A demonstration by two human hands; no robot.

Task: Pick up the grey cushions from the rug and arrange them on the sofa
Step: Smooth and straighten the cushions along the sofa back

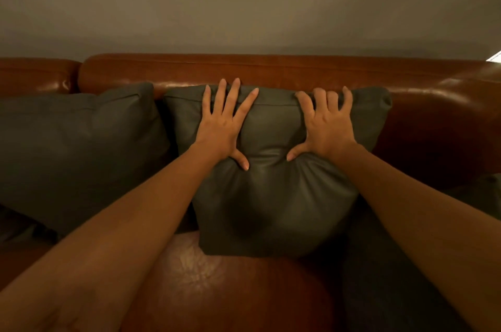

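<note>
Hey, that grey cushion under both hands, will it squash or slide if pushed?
Probably soft: the cushion dents under the left hand and right hand. Its sheen hints it may slide on the glossy sofa. Propped against it, tipping seems unlikely.

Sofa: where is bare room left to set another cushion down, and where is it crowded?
Free: the backrest stretch right of the middle cushion, and the bare seat before it. Crowded: leftward, where the left cushion sits tight beside it; the left hand presses and the right hand grips its top.
</note>
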